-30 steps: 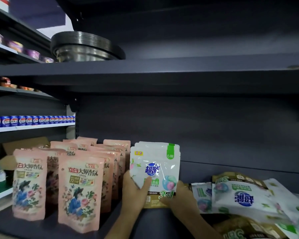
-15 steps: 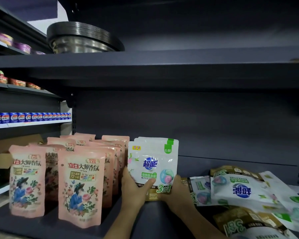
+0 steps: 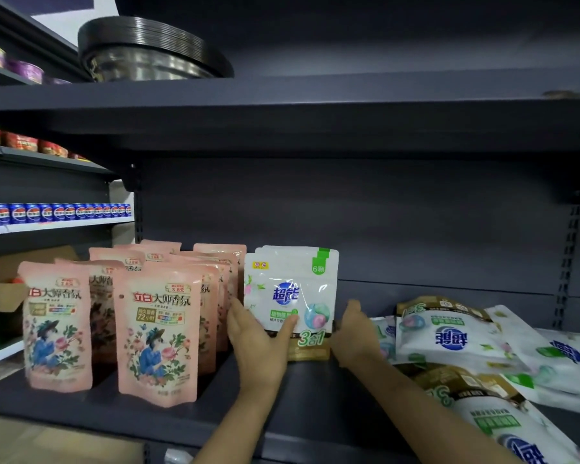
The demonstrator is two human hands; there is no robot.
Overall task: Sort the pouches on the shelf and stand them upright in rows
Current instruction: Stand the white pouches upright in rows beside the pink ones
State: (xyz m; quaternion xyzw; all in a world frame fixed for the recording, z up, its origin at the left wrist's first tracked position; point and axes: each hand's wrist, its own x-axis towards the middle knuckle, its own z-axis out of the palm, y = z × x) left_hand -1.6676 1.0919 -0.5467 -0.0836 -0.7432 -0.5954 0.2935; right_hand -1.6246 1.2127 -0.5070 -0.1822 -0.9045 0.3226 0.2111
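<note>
Dark shelf [image 3: 168, 410], frame centre: white detergent pouches [image 3: 290, 296] stand upright, long axis vertical, between both hands. Left hand [image 3: 255, 339] pinches their lower left edge; right hand [image 3: 355, 333] lies open against the right edge, nearer the toppled pouches [image 3: 449, 336] at lower right.

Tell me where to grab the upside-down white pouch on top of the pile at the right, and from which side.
Take the upside-down white pouch by its gold-banded bottom edge, which points up and back and lies clear of the other lying pouches. Come from the front with the right hand, the nearer one. The pouch lies flat and floppy, so pinching that stiffer sealed edge should let it swing upright.
</note>
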